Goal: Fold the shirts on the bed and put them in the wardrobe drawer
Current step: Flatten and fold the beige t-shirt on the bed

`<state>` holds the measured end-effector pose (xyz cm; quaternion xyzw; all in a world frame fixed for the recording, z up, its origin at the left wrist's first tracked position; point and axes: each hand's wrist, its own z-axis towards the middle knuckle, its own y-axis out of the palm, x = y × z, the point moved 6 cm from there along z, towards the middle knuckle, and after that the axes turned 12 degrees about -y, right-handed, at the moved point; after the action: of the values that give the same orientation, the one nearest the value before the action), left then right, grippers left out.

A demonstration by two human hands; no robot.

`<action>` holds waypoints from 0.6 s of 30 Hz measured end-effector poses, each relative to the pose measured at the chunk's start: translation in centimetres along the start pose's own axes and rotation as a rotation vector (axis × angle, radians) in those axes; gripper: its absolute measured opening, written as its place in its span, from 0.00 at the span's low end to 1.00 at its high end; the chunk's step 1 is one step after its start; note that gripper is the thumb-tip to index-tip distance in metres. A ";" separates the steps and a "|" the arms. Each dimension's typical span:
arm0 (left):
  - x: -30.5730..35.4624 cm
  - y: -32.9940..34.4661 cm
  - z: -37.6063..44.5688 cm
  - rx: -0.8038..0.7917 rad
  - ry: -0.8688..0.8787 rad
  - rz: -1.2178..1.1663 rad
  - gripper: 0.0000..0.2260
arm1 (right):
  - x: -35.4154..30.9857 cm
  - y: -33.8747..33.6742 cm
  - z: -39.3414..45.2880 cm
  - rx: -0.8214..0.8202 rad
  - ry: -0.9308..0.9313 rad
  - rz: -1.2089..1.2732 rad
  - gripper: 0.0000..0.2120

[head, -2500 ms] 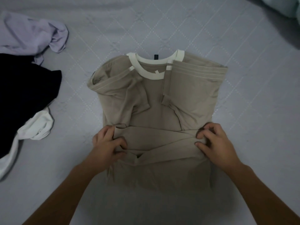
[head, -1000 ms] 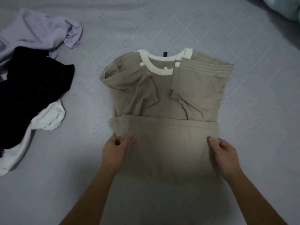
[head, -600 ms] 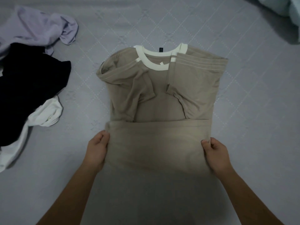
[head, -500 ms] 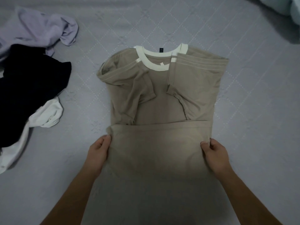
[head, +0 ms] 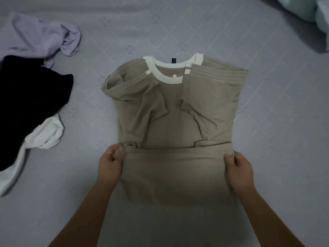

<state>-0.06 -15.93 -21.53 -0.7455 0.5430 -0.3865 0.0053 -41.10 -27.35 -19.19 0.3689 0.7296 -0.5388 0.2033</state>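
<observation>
While the grey quilted bed cover (head: 267,122) fills the view as before, your beige shirt (head: 178,122) has changed: half a second ago your hands lay flat against the sides of the folded-up lower panel, and now both pinch its upper corners, the fabric bunching at the left one. The shirt lies in the middle of the bed, long axis running away from you, its cream collar (head: 165,72) at the far end, both sleeves folded inward across the chest. Bare cover lies open to the right of the shirt and beyond the collar. To the left, well apart, sit a black garment (head: 30,107), a lilac one (head: 39,36) and a white one (head: 44,136). Your left hand (head: 109,166) grips the left corner; your right hand (head: 238,170) grips the right.
</observation>
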 end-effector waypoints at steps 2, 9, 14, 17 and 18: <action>-0.1 0.1 -0.2 0.079 0.047 0.121 0.09 | 0.5 0.4 -0.3 -0.036 0.009 -0.055 0.11; 4.7 -0.2 0.9 0.216 0.077 0.091 0.21 | -1.3 0.1 3.3 0.094 0.070 0.025 0.09; 13.5 -0.4 8.7 0.116 0.075 -0.088 0.27 | -5.2 -0.2 13.9 0.117 0.090 0.189 0.17; 18.3 -0.1 13.8 0.023 0.091 -0.077 0.31 | -7.7 0.0 19.4 0.103 0.142 0.390 0.14; 19.4 -0.1 15.0 0.008 0.100 -0.041 0.32 | -8.3 0.1 20.8 0.092 0.156 0.458 0.13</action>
<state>10.94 -37.83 -20.98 -0.7361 0.5257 -0.4256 -0.0266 -37.78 -49.45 -20.50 0.5740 0.6151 -0.4812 0.2461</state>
